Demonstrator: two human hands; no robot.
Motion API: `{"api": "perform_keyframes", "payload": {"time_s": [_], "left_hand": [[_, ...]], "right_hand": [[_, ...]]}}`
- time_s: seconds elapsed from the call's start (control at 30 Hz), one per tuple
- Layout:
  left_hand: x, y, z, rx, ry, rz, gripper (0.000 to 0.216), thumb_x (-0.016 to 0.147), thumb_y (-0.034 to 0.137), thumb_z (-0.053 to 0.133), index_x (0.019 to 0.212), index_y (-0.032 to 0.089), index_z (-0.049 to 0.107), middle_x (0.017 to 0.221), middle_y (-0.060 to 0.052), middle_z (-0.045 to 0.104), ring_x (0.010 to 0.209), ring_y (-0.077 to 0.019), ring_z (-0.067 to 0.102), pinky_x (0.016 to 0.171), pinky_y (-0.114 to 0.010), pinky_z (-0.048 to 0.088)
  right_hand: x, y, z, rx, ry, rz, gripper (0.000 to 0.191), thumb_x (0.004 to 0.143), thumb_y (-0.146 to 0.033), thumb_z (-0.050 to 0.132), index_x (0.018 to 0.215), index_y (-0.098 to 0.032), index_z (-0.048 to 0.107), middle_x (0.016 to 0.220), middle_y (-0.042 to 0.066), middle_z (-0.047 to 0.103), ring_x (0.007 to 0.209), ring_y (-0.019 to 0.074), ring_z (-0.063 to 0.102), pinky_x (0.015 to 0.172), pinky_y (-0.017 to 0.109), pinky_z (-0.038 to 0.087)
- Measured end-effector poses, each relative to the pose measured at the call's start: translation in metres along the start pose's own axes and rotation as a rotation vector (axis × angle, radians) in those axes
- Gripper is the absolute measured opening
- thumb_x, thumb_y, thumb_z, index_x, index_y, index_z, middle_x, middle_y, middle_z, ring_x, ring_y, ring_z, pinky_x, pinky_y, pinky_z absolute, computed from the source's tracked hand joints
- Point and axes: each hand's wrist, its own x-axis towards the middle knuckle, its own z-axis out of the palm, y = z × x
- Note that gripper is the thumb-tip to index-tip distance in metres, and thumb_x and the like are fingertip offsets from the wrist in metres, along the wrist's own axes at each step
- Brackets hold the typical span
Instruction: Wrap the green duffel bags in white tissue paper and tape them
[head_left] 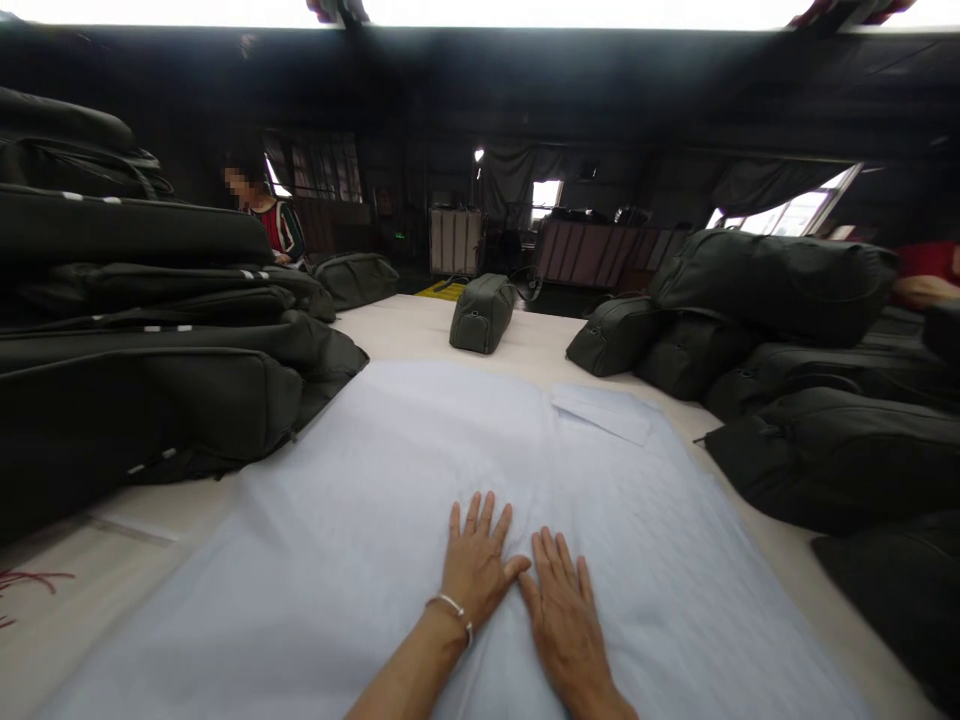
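A large pale, bluish-white sheet is spread over the table before me; whether it is plastic or cloth I cannot tell. My left hand lies flat on it with fingers spread, a silver bangle at the wrist. Just to its right, my right hand also rests flat on the sheet, palm down. The two thumbs nearly meet. Neither hand holds anything. Toward the far right of the sheet, a folded flap lies on top.
Dark bags are stacked high at the left. More dark bags are piled along the right edge. One dark bag stands on the white table at the far end. A person is at back left; a red sleeve shows at right.
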Motion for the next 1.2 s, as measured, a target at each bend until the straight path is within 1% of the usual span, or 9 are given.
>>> {"api": "perform_keyframes", "payload": {"time_s": [0.07, 0.2, 0.33, 0.5, 0.63, 0.73, 0.97, 1.1, 1.2], "left_hand": [[0.001, 0.000, 0.003, 0.023, 0.011, -0.013, 0.067, 0.090, 0.062, 0.047, 0.148, 0.032, 0.034, 0.156, -0.010, 0.030, 0.145, -0.0333, 0.023, 0.115, -0.064, 0.018], [0.003, 0.000, 0.003, 0.039, 0.009, -0.035, 0.061, 0.093, 0.059, 0.043, 0.147, 0.031, 0.036, 0.155, -0.009, 0.032, 0.144, -0.0334, 0.025, 0.114, -0.063, 0.021], [0.002, -0.002, -0.001, 0.033, -0.008, -0.039, 0.055, 0.095, 0.055, 0.040, 0.146, 0.035, 0.035, 0.155, -0.008, 0.033, 0.144, -0.0327, 0.025, 0.114, -0.063, 0.021], [-0.003, -0.002, -0.006, -0.005, -0.037, -0.041, 0.054, 0.096, 0.057, 0.036, 0.146, 0.037, 0.036, 0.155, -0.009, 0.032, 0.145, -0.0329, 0.023, 0.114, -0.064, 0.019], [-0.006, -0.002, -0.004, 0.003, -0.016, -0.055, 0.054, 0.096, 0.057, 0.036, 0.146, 0.037, 0.036, 0.155, -0.010, 0.032, 0.145, -0.0331, 0.023, 0.113, -0.065, 0.019], [-0.007, -0.002, -0.001, 0.007, 0.000, -0.054, 0.054, 0.096, 0.057, 0.037, 0.145, 0.038, 0.036, 0.155, -0.010, 0.033, 0.144, -0.0337, 0.024, 0.112, -0.066, 0.020], [-0.010, -0.001, 0.005, 0.057, 0.031, -0.039, 0.056, 0.094, 0.058, 0.042, 0.146, 0.038, 0.035, 0.154, -0.011, 0.033, 0.143, -0.0350, 0.025, 0.111, -0.067, 0.022], [-0.015, 0.001, 0.005, 0.115, 0.032, -0.042, 0.056, 0.093, 0.051, 0.048, 0.146, 0.039, 0.033, 0.154, -0.010, 0.034, 0.143, -0.0350, 0.027, 0.111, -0.066, 0.025], [-0.021, 0.003, 0.000, 0.135, 0.020, -0.064, 0.055, 0.093, 0.047, 0.050, 0.145, 0.038, 0.035, 0.154, -0.010, 0.035, 0.142, -0.0352, 0.028, 0.110, -0.066, 0.026]], "right_hand": [[-0.002, -0.005, 0.005, -0.013, 0.012, 0.039, 0.057, 0.096, -0.044, 0.032, 0.146, -0.016, 0.039, 0.155, 0.008, 0.028, 0.145, 0.0290, 0.020, 0.118, 0.056, 0.015], [0.001, -0.014, 0.009, 0.003, 0.078, 0.127, 0.055, 0.096, -0.047, 0.031, 0.140, -0.020, 0.050, 0.153, 0.011, 0.035, 0.144, 0.0327, 0.024, 0.115, 0.061, 0.015], [0.002, -0.016, 0.008, 0.029, 0.081, 0.144, 0.055, 0.095, -0.050, 0.029, 0.136, -0.023, 0.055, 0.151, 0.011, 0.038, 0.143, 0.0332, 0.025, 0.115, 0.062, 0.016], [0.002, -0.013, 0.009, 0.032, 0.069, 0.122, 0.062, 0.094, -0.056, 0.030, 0.140, -0.020, 0.049, 0.152, 0.012, 0.035, 0.144, 0.0330, 0.025, 0.116, 0.060, 0.016], [0.002, -0.012, 0.011, 0.008, 0.055, 0.140, 0.071, 0.094, -0.060, 0.027, 0.146, -0.014, 0.039, 0.154, 0.012, 0.030, 0.145, 0.0328, 0.022, 0.117, 0.059, 0.014], [0.002, -0.013, 0.012, -0.004, 0.042, 0.158, 0.073, 0.094, -0.061, 0.026, 0.147, -0.012, 0.035, 0.155, 0.012, 0.028, 0.145, 0.0324, 0.020, 0.117, 0.057, 0.014], [-0.004, -0.017, 0.012, -0.030, 0.031, 0.145, 0.076, 0.093, -0.065, 0.024, 0.148, -0.013, 0.034, 0.155, 0.012, 0.027, 0.145, 0.0313, 0.019, 0.117, 0.058, 0.014], [-0.013, -0.016, 0.019, -0.032, 0.069, 0.079, 0.069, 0.094, -0.062, 0.024, 0.143, -0.018, 0.044, 0.154, 0.012, 0.031, 0.145, 0.0322, 0.022, 0.116, 0.060, 0.017], [-0.018, -0.012, 0.026, -0.035, 0.113, 0.044, 0.068, 0.095, -0.062, 0.023, 0.142, -0.019, 0.046, 0.153, 0.012, 0.034, 0.144, 0.0332, 0.024, 0.114, 0.062, 0.019]]}}
